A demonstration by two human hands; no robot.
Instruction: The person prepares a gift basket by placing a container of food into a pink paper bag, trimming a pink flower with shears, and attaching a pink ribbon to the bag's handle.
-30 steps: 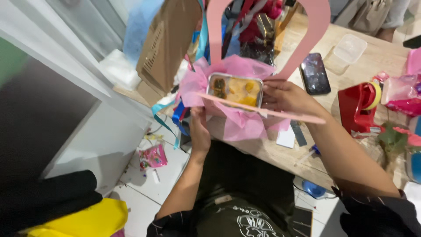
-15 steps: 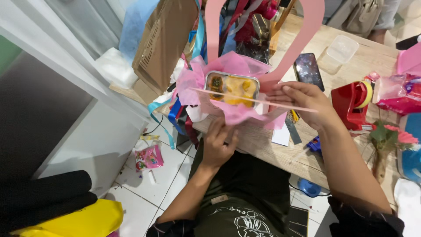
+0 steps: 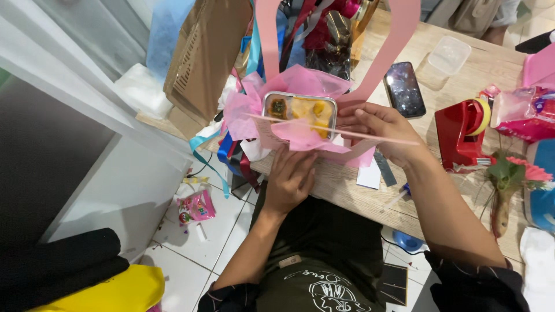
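The left hand point(image 3: 291, 179) presses against the near side of the pink gift bag point(image 3: 300, 136) at the bench point(image 3: 439, 167) edge, its fingers point(image 3: 300, 159) loosely spread and flat on the paper, gripping nothing; the right hand point(image 3: 378, 130) holds the bag's right side, fingers curled closed on the pink card rim; inside, among pink tissue, lies a clear food box point(image 3: 300, 110); a phone point(image 3: 403, 89) and red tape dispenser point(image 3: 462, 133) lie just beyond.
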